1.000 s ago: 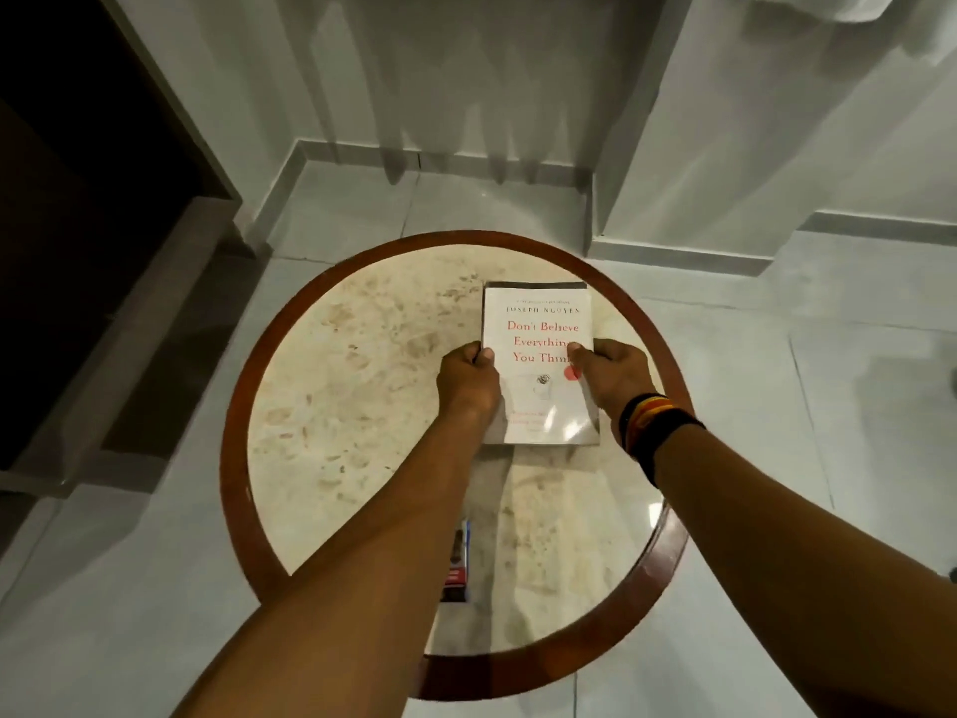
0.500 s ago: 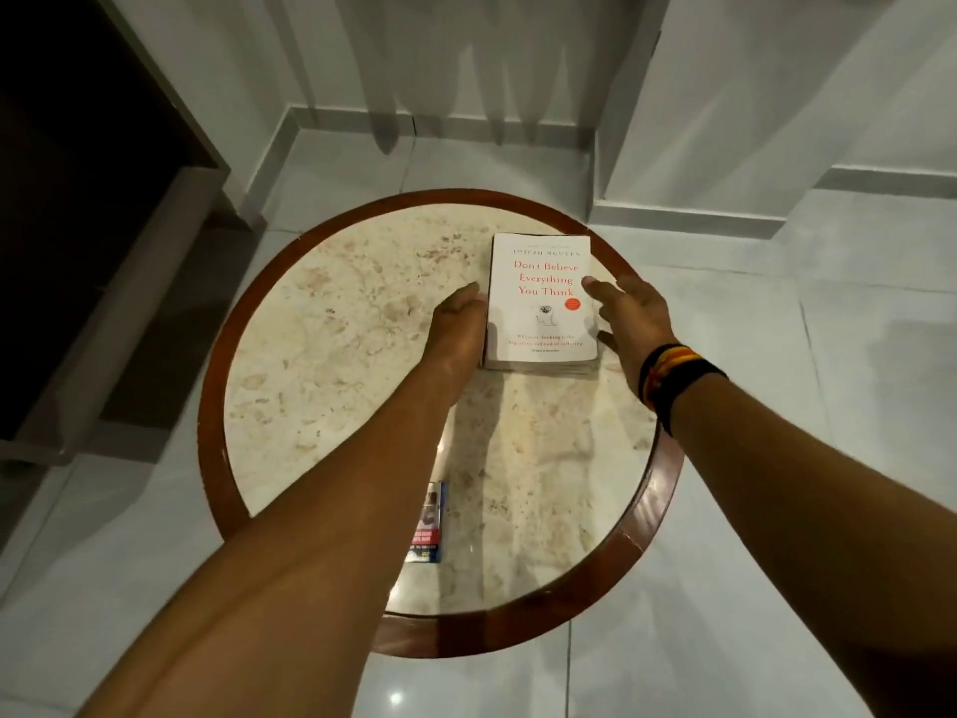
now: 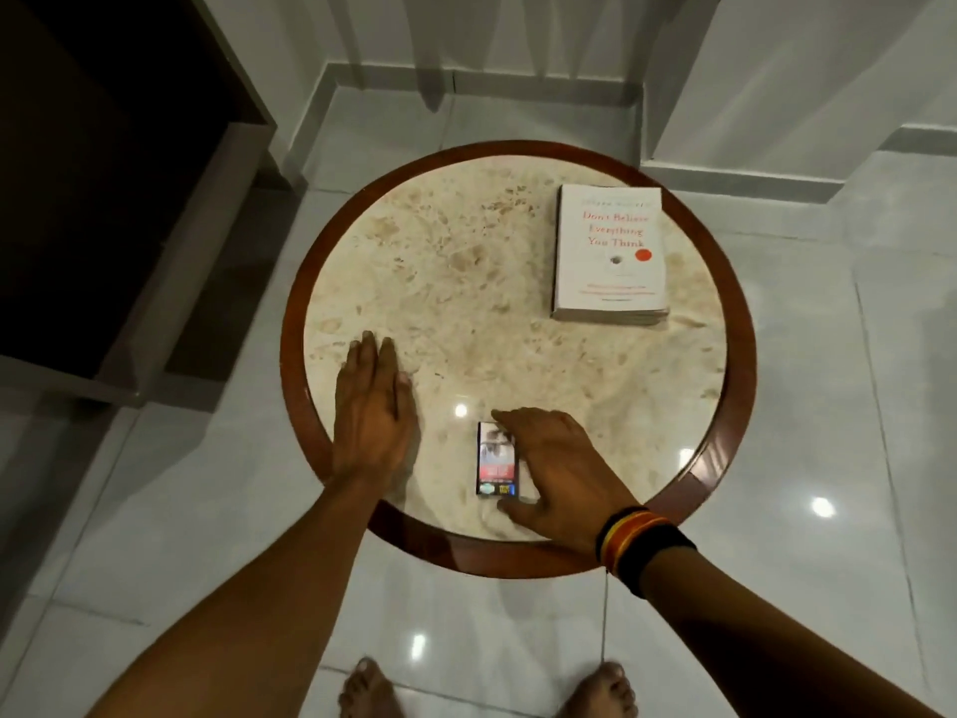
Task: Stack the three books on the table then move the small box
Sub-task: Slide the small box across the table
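A stack of books [image 3: 610, 256] with a white cover and red title on top lies at the far right of the round marble table [image 3: 466, 282]. A small dark box [image 3: 496, 460] lies flat near the table's front edge. My right hand [image 3: 559, 471] curls around the box's right side, with a finger at its far end and the thumb at its near end; the box rests on the table. My left hand [image 3: 374, 406] lies flat on the table to the left of the box, fingers together, holding nothing.
The table has a raised brown wooden rim [image 3: 292, 323]. A dark cabinet [image 3: 103, 173] stands to the left on the glossy tiled floor. White walls and a skirting board run behind the table. My bare feet [image 3: 487, 689] stand just before the table.
Both hands have left the book stack and come back to the front of the table. My right hand now rests against the small box; my left hand lies flat beside it.
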